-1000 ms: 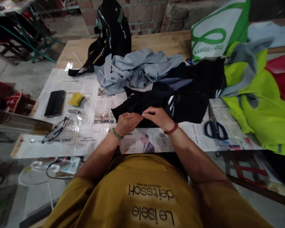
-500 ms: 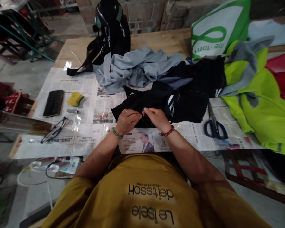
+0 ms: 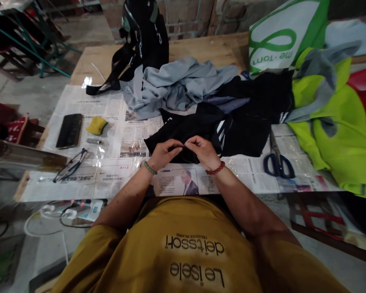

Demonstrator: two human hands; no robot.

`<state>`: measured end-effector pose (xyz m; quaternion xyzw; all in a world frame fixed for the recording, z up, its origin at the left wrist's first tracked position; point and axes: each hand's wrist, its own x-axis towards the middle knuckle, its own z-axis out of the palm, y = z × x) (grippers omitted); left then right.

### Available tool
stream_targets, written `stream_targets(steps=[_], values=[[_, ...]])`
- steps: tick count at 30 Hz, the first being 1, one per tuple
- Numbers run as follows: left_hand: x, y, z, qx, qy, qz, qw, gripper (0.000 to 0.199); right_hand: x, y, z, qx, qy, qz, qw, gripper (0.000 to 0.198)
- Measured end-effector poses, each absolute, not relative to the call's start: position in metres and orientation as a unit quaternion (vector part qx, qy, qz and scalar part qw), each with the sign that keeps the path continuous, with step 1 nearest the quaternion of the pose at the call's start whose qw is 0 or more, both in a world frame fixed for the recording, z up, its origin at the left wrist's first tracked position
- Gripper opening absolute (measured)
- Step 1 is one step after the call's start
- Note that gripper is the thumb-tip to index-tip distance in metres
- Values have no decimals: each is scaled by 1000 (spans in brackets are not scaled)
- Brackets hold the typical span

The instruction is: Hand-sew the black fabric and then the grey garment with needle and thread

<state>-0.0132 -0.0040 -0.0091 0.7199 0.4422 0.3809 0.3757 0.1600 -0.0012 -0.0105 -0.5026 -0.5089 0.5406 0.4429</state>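
Note:
A black garment (image 3: 186, 124) with white stripes lies crumpled on the newspaper-covered table. Over its near edge my left hand (image 3: 165, 154), a green bead bracelet on the wrist, is closed in a pinch on what looks like a fold of the black cloth. My right hand (image 3: 203, 152), with a red bead bracelet, pinches at the same spot, fingertips almost touching the left ones. Whatever sits between the right fingertips is too small to make out. A thin thread-like line curves below them. To the right lie blue-handled scissors (image 3: 279, 165).
On the left are a phone (image 3: 69, 130), a yellow sponge (image 3: 96, 125), a small grey cylinder (image 3: 94, 141) and glasses (image 3: 70, 165). Behind lie grey cloth (image 3: 177, 83), a black bag (image 3: 146, 36) and a green-white bag (image 3: 274, 44). A neon-yellow garment (image 3: 341, 134) covers the right side.
My fingertips have drawn together over the black cloth; the thin light strand seen between them earlier no longer shows. The view has shifted slightly.

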Motion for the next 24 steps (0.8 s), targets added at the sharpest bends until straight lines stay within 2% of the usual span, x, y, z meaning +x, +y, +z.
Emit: stream_targets(steps=[3,7,24], values=[[-15,0,-12,694,456,350,435,19,159,-1,-13,-489,-480,564,461,17],[-15,2,-13,673,473,334,460,18,159,0,-14,-478,-444,579,489,21],[-11,-2,-12,701,433,333,459,18,152,-1,-20,-474,-390,577,539,14]])
